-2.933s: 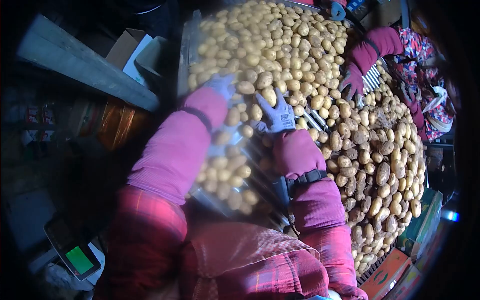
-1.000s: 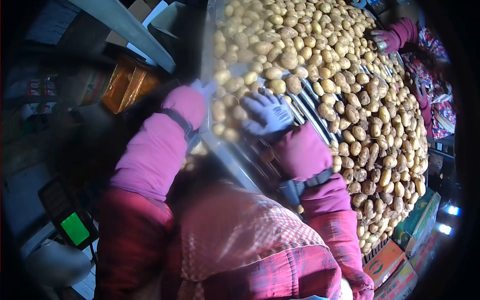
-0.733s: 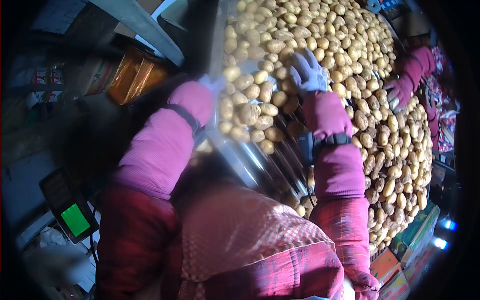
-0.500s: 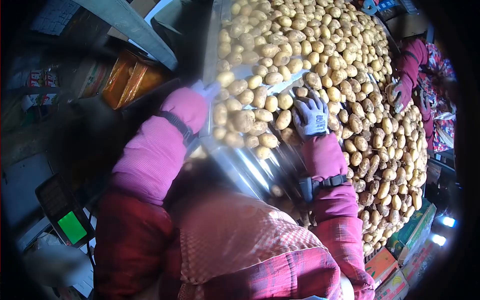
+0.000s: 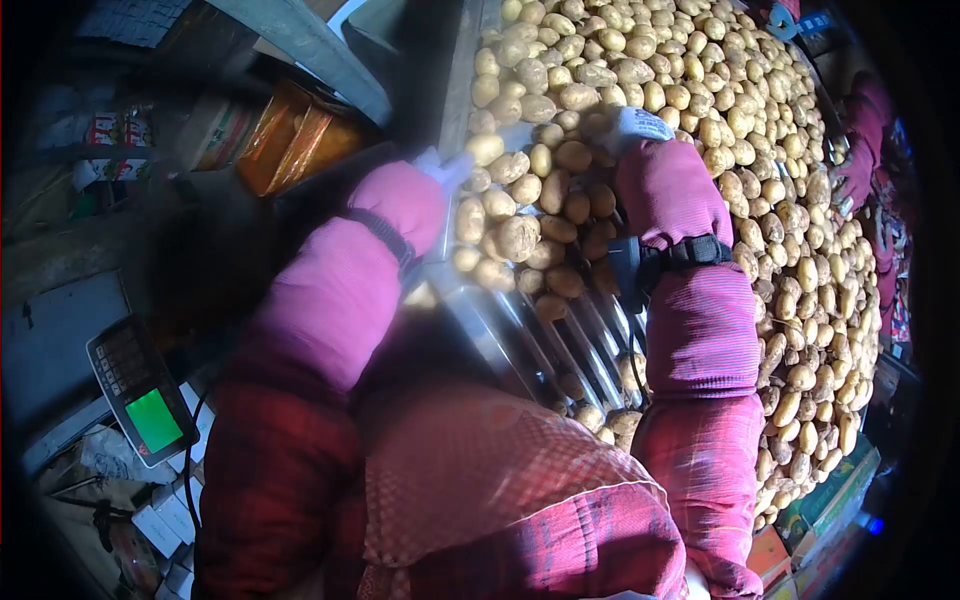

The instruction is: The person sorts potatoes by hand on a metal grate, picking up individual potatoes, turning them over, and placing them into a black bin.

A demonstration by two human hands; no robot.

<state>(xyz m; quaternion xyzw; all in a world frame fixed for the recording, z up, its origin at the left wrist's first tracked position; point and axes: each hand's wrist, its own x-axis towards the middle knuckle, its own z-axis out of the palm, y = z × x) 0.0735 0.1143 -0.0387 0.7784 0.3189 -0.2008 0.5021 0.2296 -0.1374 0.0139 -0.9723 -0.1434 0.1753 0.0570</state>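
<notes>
A wide heap of potatoes covers the sorting surface in front of me. My right hand, in a pale printed glove, reaches far into the potatoes; its fingers are hidden behind the wrist and sleeve. My left hand, also gloved and blurred, rests by the metal side rim, near the closest potatoes; how its fingers are set does not show. Below the hands, several potatoes lie on shiny metal bars, with more visible beneath them.
At the right edge another person's hand in a pink sleeve is beside the heap. A scale display glows green at lower left. An orange-wrapped box and a slanting metal beam stand at upper left. A green box sits lower right.
My right hand has moved away from me, deeper into the potatoes. Potatoes have shifted over the bars and pale patch. The view has shifted slightly; my left hand stays by the rim.
</notes>
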